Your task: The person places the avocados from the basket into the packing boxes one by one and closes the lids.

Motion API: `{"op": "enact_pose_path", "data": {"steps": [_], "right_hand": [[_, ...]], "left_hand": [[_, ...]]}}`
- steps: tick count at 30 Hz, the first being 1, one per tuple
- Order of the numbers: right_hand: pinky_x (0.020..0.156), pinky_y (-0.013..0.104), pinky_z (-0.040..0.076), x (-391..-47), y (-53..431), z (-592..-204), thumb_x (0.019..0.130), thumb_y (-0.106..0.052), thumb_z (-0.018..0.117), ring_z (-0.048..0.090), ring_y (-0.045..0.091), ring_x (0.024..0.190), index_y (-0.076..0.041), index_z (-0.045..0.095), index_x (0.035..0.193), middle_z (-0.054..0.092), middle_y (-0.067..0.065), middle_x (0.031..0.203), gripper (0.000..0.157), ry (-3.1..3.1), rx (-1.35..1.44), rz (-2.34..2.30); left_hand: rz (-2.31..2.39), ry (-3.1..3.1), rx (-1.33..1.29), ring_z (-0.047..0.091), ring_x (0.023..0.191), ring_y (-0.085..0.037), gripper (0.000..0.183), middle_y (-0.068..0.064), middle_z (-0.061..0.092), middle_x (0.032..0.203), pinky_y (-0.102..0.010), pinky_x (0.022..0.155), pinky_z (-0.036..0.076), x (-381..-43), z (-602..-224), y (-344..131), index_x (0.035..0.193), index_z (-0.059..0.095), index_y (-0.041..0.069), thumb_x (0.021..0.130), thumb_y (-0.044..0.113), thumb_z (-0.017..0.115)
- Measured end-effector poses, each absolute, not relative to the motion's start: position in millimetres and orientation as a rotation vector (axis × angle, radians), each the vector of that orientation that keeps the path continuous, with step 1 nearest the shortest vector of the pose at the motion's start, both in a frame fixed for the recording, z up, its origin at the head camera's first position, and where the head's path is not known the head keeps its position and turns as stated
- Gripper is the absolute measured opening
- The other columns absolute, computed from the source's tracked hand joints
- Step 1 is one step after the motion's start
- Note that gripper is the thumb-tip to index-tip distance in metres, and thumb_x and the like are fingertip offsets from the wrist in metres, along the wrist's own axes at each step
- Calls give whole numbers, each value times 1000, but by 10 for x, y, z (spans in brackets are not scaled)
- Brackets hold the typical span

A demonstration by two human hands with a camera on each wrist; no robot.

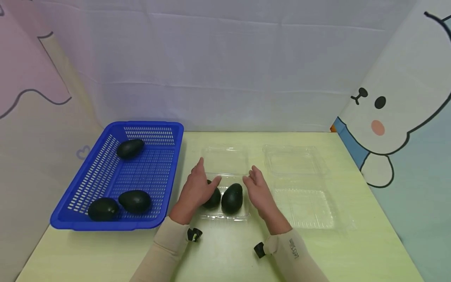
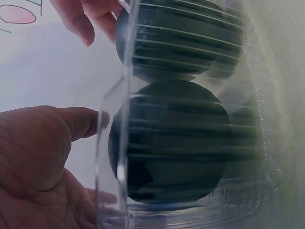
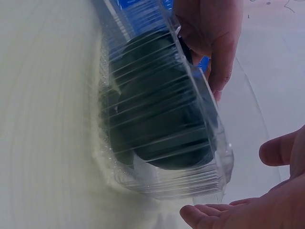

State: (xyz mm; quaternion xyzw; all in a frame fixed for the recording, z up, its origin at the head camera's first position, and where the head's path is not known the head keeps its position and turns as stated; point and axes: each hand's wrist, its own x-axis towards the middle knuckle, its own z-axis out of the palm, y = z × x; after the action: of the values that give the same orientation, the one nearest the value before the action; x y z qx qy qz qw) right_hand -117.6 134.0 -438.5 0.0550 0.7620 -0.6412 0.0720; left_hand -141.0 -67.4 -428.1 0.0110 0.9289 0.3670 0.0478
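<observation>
Two dark green avocados lie side by side in the base of a clear plastic clamshell box [image 1: 225,218], its lid [image 1: 226,160] folded back flat behind it. My left hand [image 1: 198,188] is over the box's left side with fingers stretched forward, partly covering the left avocado [image 1: 213,199]. Its thumb reaches above that avocado. To the right of the right avocado [image 1: 232,199], my right hand [image 1: 260,192] hovers by the box edge with fingers extended, apart from the fruit. Both wrist views show the avocados [image 2: 171,143] through the ribbed clear wall [image 3: 162,183].
On the left stands a blue perforated basket [image 1: 105,226] holding three more avocados [image 1: 135,201]. A second clear clamshell box [image 1: 304,207] lies opened out on the right of the pale wooden table [image 1: 218,254]. White cloth [image 1: 225,70] hangs behind the table.
</observation>
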Motion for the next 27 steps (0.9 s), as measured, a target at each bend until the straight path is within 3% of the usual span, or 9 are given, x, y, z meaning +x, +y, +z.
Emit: {"op": "enact_pose_path", "data": {"steps": [12,27], "right_hand": [[121,55,22,-1174,1414,-4332,109,-23,48,25,40,152,0,15,163,23,24,166,67,2308,199,-1940],[123,54,19,-1155,1513,-4248,109,-26,49,18,37,155,-2,10,164,18,19,169,71,2310,152,-1936]], "left_hand": [[1138,2823,64,39,142,-49,99,-34,32,158,-59,113,36,-1377,-4191,-623,161,5,-8,100,40,65],[1180,2814,90,34,146,-46,97,-32,28,161,-57,117,32,-1398,-4110,-636,162,3,-6,101,38,64]]}}
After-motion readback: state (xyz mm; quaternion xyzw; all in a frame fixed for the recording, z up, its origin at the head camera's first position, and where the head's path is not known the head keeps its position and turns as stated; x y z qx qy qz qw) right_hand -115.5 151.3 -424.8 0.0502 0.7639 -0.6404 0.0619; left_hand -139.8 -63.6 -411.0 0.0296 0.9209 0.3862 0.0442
